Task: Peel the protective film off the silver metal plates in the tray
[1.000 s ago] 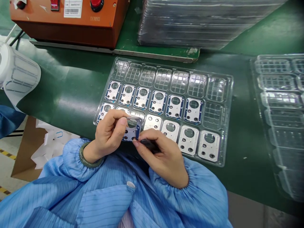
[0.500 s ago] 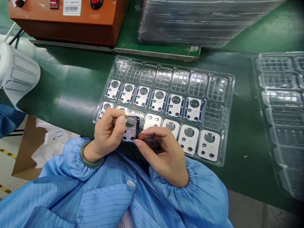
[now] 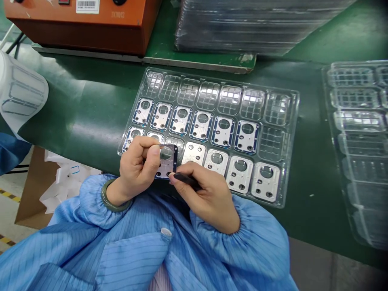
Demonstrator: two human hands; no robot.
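My left hand (image 3: 138, 167) pinches a small metal plate (image 3: 167, 161) with a round hole and a dark blue edge, holding it upright just above the near left corner of a clear plastic tray (image 3: 281, 194). My right hand (image 3: 209, 194) grips a thin black tool (image 3: 185, 180) whose tip touches the plate's lower right corner. The tray's middle row holds several blue-edged plates (image 3: 223, 132). Its near row holds several plain silver plates (image 3: 240, 174). Its far row of pockets (image 3: 208, 95) has nothing in it.
An orange machine box (image 3: 91, 24) stands at the back left, and a wrapped stack of trays (image 3: 251, 24) at the back centre. More clear trays (image 3: 360, 149) lie at the right. A white label roll (image 3: 21, 93) is at the left, with a cardboard box (image 3: 33, 190) of paper scraps below the green table.
The plate in my left hand has turned slightly and sunk a little toward the tray. My right hand's fingers closed tighter on the black tool, its tip again at the plate's corner.
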